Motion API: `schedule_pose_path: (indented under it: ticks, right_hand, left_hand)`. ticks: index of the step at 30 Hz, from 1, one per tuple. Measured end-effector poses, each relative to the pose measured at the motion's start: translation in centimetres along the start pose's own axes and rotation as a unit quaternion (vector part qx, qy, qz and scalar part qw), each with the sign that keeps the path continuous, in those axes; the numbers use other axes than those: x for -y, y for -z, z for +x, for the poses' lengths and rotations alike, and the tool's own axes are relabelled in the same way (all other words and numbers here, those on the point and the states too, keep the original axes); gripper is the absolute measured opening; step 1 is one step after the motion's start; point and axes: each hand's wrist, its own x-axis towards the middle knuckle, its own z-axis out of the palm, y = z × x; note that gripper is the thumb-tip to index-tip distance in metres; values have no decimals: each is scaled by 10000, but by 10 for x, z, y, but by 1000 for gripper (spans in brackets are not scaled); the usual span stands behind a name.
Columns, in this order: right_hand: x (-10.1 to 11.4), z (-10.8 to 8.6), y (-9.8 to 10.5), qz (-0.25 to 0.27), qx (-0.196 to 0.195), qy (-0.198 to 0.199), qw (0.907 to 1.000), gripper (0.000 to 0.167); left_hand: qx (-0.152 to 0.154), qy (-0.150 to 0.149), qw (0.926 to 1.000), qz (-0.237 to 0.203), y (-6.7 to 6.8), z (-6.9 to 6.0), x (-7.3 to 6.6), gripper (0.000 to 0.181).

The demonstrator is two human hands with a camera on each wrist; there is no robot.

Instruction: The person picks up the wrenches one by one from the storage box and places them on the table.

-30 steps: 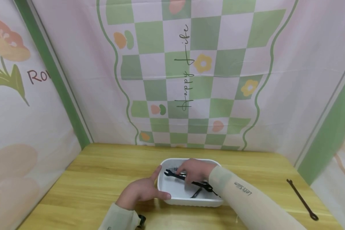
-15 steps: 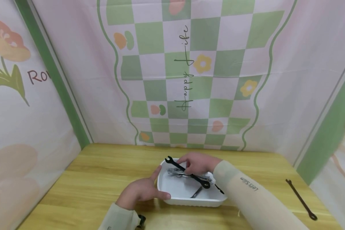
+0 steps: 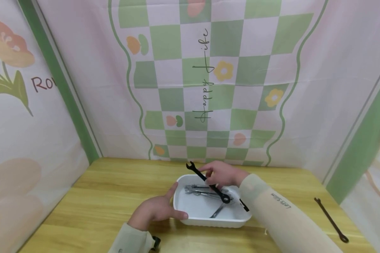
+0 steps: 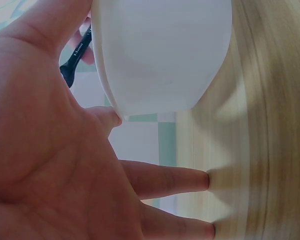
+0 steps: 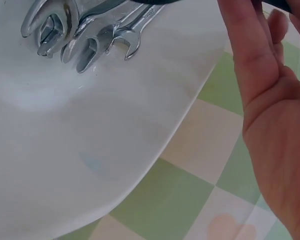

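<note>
My right hand holds a black combination wrench over a white plastic bin. The wrench is tilted, its forked end up at the far left and its ring end down towards the bin. My left hand rests against the bin's left end, thumb and index finger spread along the rim; in the left wrist view, two straight fingers touch the table. Inside the bin lie several silver wrenches, their forked ends showing in the right wrist view. A dark piece sits at the bin's right end, partly behind the right sleeve.
Another dark wrench lies on the wooden table at the right. A dark object, mostly cut off, is by the left sleeve. A printed cloth hangs behind the table, with more cloth at both sides.
My right hand has lifted the black wrench up from among the silver wrenches and tilted it more steeply. More of the silver wrenches shows now. My left hand has stayed put.
</note>
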Motion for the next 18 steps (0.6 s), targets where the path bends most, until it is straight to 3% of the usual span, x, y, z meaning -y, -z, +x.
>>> schedule_pose_path:
  ticks: [13,18]
  right_hand:
    - [0,-4,4,128,-312,-176,9993,64]
    - [-3,-5,7,782,-383,-191,9960,68]
  left_hand:
    - [-3,-52,10000,53,0,1,1,127]
    - [-33,-51,10000,76,-1,1,1,127]
